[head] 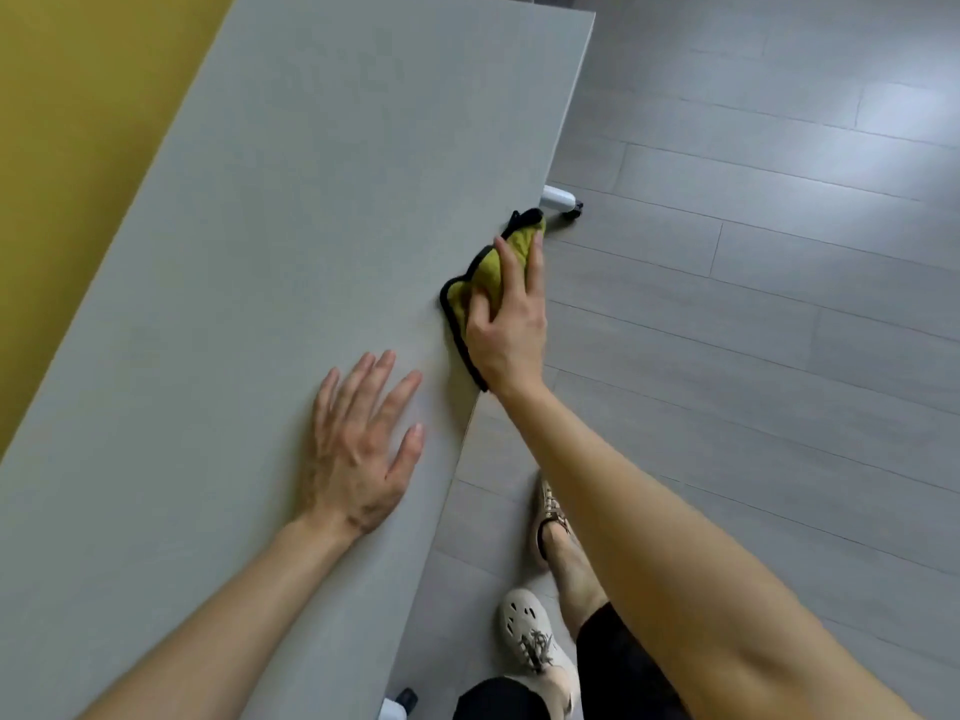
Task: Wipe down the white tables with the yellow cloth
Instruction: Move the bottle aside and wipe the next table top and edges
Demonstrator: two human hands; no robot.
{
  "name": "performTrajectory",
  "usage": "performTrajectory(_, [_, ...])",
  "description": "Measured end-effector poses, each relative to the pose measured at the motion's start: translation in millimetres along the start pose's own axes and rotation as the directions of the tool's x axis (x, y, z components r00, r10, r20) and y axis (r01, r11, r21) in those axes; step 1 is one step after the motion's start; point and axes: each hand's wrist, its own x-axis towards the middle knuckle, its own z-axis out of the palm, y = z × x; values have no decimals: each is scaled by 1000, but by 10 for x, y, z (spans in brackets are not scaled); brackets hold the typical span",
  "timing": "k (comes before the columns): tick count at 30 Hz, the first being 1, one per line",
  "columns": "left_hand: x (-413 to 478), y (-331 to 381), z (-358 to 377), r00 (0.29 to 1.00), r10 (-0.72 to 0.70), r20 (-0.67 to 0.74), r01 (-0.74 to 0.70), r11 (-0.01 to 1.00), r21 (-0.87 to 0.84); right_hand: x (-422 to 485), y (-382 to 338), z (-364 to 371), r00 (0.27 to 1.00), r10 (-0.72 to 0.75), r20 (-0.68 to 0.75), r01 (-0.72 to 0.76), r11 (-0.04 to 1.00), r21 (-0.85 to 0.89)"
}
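From my head camera, the yellow cloth (488, 272) lies bunched on the right edge of the white table (260, 252), its long axis running along that edge and its far tip pointing toward the table's caster (558, 200). My right hand (506, 324) presses it down, fingers nearly straight and close together, thumb resting on the folds. The cloth is soft and nappy with a black hem. My left hand (363, 449) rests flat on the tabletop, fingers spread. The smooth matte top stretches wide to my left and ahead. Grey plank floor (753, 304) lies just past the edge.
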Motion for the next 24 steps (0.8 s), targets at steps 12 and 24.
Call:
performTrajectory(12, [-425,-142,173,995,-20,-95,23,999,37,-1910,126,216,996,-65,-54,70,992,101])
performTrajectory(24, [-412,-84,177,991,-29,-130,28,1000,-14,-275,178,33,988,-82,-128,89,994,56])
